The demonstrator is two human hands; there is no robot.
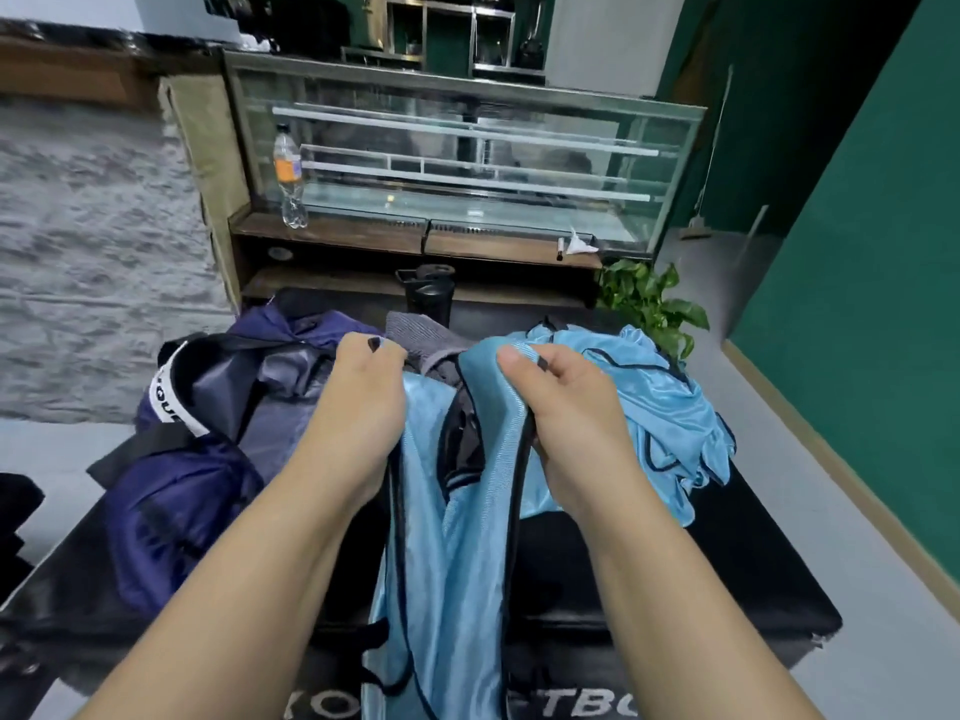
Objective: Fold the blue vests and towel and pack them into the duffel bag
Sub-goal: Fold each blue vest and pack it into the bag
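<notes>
A light blue vest (pixel 447 553) with black trim hangs down the middle of the view over the black table (pixel 675 563). My left hand (pixel 358 402) grips its left shoulder strap. My right hand (pixel 566 407) grips the right strap, thumb on top. More light blue vests (pixel 670 407) lie crumpled on the table to the right. A grey towel (pixel 421 335) lies bunched behind my hands. The navy duffel bag (pixel 192 459) sits open at the left, its black strap across it.
A black bottle (pixel 428 293) stands behind the towel. A glass display case (pixel 467 163) with a plastic bottle (pixel 288 174) fills the back. A green plant (pixel 649 298) stands at the right by the green wall.
</notes>
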